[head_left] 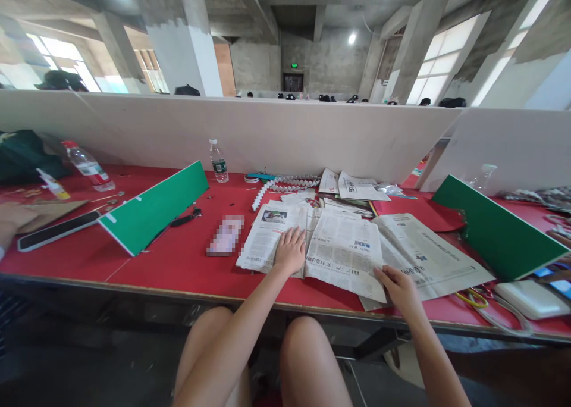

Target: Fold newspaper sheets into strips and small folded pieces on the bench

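Note:
Sheets of newspaper (341, 243) lie spread over the red table in front of me. My left hand (291, 251) rests flat on the left page, close to the fold, fingers stretched out. At the lower right corner of the middle page, my right hand (398, 282) pinches the paper's edge between thumb and fingers. That edge is slightly lifted. Another newspaper sheet (428, 255) lies partly beneath it and reaches to the right. A pixelated flat pink item (225, 235) lies left of the newspaper.
Green divider boards (156, 207) stand on both sides. A water bottle (218, 162), a folded white paper chain (285, 184) and printed papers (357, 187) sit toward the back panel. Scissors (473, 299) and a white box (533, 300) lie right. Another person's hand (13, 219) shows at far left.

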Available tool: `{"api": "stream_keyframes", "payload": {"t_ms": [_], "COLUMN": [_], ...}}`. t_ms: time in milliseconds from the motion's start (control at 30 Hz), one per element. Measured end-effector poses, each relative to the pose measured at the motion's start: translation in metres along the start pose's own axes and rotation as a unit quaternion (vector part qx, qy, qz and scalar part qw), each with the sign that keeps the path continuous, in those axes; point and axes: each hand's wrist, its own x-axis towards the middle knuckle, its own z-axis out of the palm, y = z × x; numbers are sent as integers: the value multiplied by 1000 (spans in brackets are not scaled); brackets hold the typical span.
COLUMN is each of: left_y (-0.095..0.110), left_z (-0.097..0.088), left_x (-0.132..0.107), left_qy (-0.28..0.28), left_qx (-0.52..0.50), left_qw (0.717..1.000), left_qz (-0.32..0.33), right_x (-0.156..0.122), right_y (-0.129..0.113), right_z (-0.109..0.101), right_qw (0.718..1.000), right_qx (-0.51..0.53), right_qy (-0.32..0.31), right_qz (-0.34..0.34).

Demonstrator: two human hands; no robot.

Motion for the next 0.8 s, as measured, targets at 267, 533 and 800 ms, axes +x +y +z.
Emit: {"api": "stream_keyframes", "payload": {"t_ms": [267,533,800], "left_y": [1,2,3], "left_z": [1,-1,-7], "left_x": [0,0,1], "left_qy": [1,-3,-33], "left_qx": [-2,9,12], "left_qw": [1000,1000,999], "left_qz": [0,-1,-5], "right_x": [-8,-11,-15], "right_y": [8,7,18], "right_z": [-2,-9,-38], "right_qw": [999,1000,991], "right_qx": [-23,5,25], "right_qy": [26,17,130], "right_qz": [-16,19,31]}}
